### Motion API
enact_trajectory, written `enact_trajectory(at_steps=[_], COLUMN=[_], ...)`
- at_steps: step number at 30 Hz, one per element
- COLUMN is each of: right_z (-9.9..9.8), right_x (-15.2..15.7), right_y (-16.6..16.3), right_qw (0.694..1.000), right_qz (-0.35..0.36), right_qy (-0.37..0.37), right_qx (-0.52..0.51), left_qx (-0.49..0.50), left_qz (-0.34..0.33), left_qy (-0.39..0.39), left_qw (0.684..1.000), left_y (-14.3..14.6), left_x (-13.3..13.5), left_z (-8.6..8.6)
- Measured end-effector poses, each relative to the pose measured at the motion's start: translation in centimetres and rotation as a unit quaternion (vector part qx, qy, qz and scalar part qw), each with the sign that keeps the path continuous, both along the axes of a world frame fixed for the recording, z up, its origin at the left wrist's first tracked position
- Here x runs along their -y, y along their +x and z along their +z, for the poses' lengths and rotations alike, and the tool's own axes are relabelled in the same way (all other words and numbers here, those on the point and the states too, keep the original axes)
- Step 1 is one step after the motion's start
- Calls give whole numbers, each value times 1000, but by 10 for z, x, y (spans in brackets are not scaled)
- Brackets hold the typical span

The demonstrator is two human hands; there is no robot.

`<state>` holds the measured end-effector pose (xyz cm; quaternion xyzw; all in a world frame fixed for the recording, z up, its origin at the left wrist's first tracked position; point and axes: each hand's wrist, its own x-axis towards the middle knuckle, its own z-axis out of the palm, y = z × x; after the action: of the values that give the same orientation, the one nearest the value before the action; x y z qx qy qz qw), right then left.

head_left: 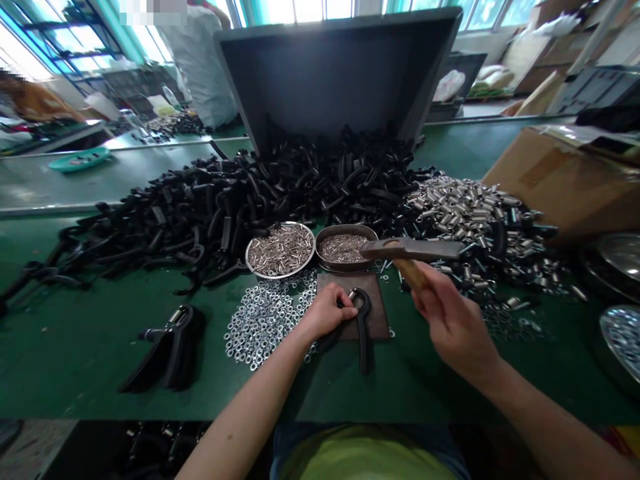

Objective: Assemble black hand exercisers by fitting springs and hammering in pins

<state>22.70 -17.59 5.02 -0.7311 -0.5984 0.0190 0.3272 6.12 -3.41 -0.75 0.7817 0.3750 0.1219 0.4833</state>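
Note:
My right hand (453, 320) is closed around the wooden handle of a hammer (413, 249), its metal head raised above the bench to the right of a dark square plate (377, 293). On that plate lies a black plastic spring clamp (364, 317) with a small metal spring near its top. The fingers of my left hand (327, 311) pinch the clamp at the spring end; part of it is hidden beneath the hand. Farther left, another black clamp (177, 350) with a spring stands on the green bench.
Behind the plate are a round dish of metal pins (281, 250) and an oval tin of small rivets (345, 247). Loose nuts (265, 323) spread left. Black clamp parts (215, 200) spill from a grey bin (340, 80). Springs (460, 203) and a cardboard box (570, 177) are right.

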Motion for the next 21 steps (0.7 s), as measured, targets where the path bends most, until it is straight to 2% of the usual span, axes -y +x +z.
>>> enact_trajectory(at_steps=[2,5,7,9,12,15,17,19,21], right_z=[-8,-33,-42,-38,-11,11,7,-6,-18], right_x=[-2,-10,-15,-15,-3,17,28,31,29], right_y=[-3,-4,-2,-1,-4,-10,-13,-16,-18], right_qw=[999,977,969,975,987,998,998,998,993], right_qz=[11,50,51,50,52,38,26,46,88], right_qy=[-39,-198,-232,-214,-149,-28,48,37,-62], right_qx=[25,68,70,46,-12,-41,-31,11,57], left_qx=[4,8,8,13,30,-2,-48,-80,-90], left_qz=[-3,-9,-4,10,63,105,92,71,64], left_qy=[3,19,52,101,204,273,273,262,258], left_qw=[1000,1000,999,995,976,956,956,959,960], left_y=[0,-1,-2,-5,-14,-27,-34,-37,-37], left_x=[0,1,4,11,28,47,56,59,59], left_z=[-1,-3,-5,-6,-6,-5,-6,-8,-9])
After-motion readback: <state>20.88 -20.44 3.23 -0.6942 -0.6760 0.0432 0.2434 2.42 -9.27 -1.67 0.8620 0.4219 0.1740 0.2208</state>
